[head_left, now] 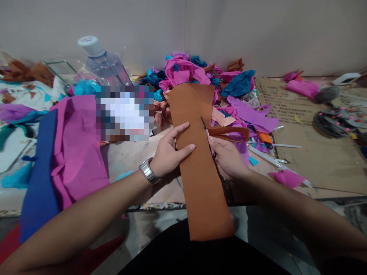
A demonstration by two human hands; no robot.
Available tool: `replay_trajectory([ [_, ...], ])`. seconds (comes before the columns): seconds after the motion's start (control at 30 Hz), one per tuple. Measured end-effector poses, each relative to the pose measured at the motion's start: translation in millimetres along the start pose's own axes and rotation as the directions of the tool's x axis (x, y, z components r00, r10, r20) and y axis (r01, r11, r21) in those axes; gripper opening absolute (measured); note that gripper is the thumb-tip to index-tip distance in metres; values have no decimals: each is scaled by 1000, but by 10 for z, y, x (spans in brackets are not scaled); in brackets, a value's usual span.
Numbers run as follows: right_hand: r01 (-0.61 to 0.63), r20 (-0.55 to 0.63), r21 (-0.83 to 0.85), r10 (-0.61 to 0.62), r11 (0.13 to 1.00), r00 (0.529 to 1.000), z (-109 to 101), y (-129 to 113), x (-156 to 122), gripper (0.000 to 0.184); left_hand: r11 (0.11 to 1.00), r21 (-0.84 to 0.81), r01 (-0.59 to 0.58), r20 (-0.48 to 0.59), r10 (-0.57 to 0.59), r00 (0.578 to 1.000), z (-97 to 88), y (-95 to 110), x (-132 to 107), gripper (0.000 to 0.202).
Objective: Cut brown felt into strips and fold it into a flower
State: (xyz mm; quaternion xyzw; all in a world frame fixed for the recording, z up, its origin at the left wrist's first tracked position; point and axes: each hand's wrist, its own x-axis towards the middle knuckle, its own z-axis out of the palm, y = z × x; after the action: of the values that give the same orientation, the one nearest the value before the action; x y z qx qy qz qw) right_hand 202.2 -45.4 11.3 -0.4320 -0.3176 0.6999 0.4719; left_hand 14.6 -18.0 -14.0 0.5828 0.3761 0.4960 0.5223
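Note:
A long brown sheet of paper runs from my lap up over the work surface. My left hand, with a metal watch on the wrist, holds the sheet's left edge, its thumb and a finger lying on top. My right hand is closed on small scissors at the sheet's right edge, blades pointing up. A narrow brown strip curls away to the right from the cut.
Crumpled pink, purple, blue and brown paper scraps are piled at the back. Folded pink sheets and a blue sheet lie left, a plastic water bottle behind them. Cardboard with tools lies right.

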Motion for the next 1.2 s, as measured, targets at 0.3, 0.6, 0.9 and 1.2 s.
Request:
replay_trajectory([
  [0.3,-27,-4,23,27,999,1000,12,-13,1,34,998,48,-35,12,34,999,-10,-16,-6,66],
  [0.6,-17,9,36,16,999,1000,25,-32,2,35,998,47,-46,11,46,999,23,13,-31,65],
  [0.9,-37,8,48,37,998,999,14,-28,-1,32,998,46,-47,-2,47,999,38,21,-51,66],
  [1.2,-22,-4,72,23,997,1000,22,-45,-19,35,997,39,-64,-13,64,998,24,6,-31,66],
])
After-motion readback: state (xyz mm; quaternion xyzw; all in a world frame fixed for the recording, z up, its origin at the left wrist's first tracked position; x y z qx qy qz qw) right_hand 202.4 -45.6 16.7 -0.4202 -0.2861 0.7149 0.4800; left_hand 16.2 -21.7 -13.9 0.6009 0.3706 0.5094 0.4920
